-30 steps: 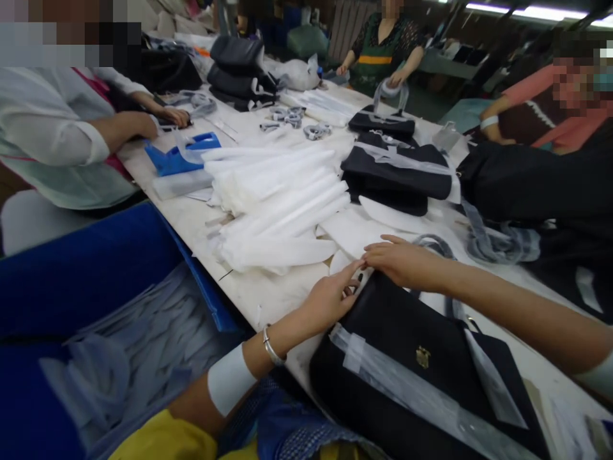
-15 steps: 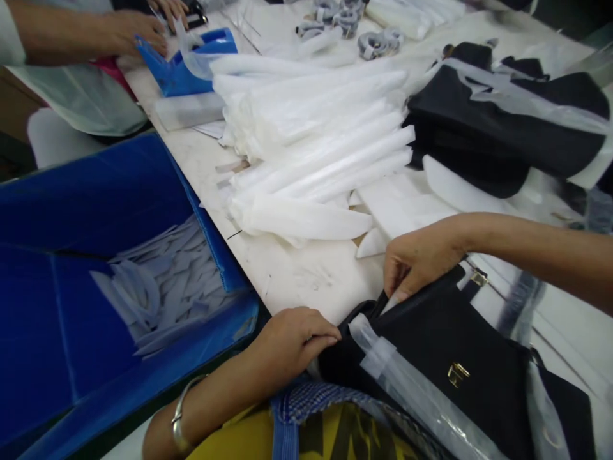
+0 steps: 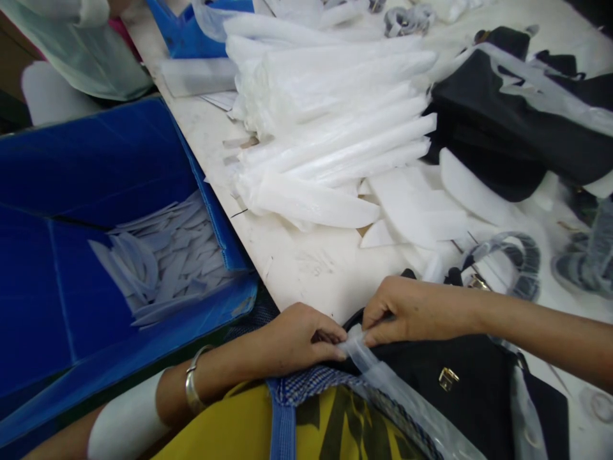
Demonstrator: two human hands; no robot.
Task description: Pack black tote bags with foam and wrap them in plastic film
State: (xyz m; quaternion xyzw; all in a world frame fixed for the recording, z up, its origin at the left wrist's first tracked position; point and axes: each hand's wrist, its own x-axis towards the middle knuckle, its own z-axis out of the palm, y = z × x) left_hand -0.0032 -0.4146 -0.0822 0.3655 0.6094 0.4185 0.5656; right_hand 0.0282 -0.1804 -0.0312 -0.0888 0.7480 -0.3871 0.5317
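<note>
A black handbag (image 3: pixel 460 367) with a gold clasp (image 3: pixel 447 379) lies against my lap at the table's front edge. A clear plastic wrap (image 3: pixel 402 386) runs in a long strip down its near side. My left hand (image 3: pixel 299 342), a silver bangle on its wrist, pinches the upper end of this wrap at the bag's left corner. Just across from it, my right hand (image 3: pixel 407 313) has thumb and fingers closed on the same end of the wrap, by the bag's top edge. The fingertips of both hands almost meet there.
White foam pieces (image 3: pixel 335 83) are heaped on the table (image 3: pixel 306 262). Another black bag (image 3: pixel 498 121) lies at the right, near plastic-wrapped straps (image 3: pixel 522 262). A blue bin (image 3: pixel 29 287) with pale scraps stands at the left. A blue tape dispenser (image 3: pixel 177 32) sits behind.
My right hand has moved from the bag's top opening down and left to the wrap's end, near my left hand. The bag's raised top has dropped flatter. The view has shifted slightly.
</note>
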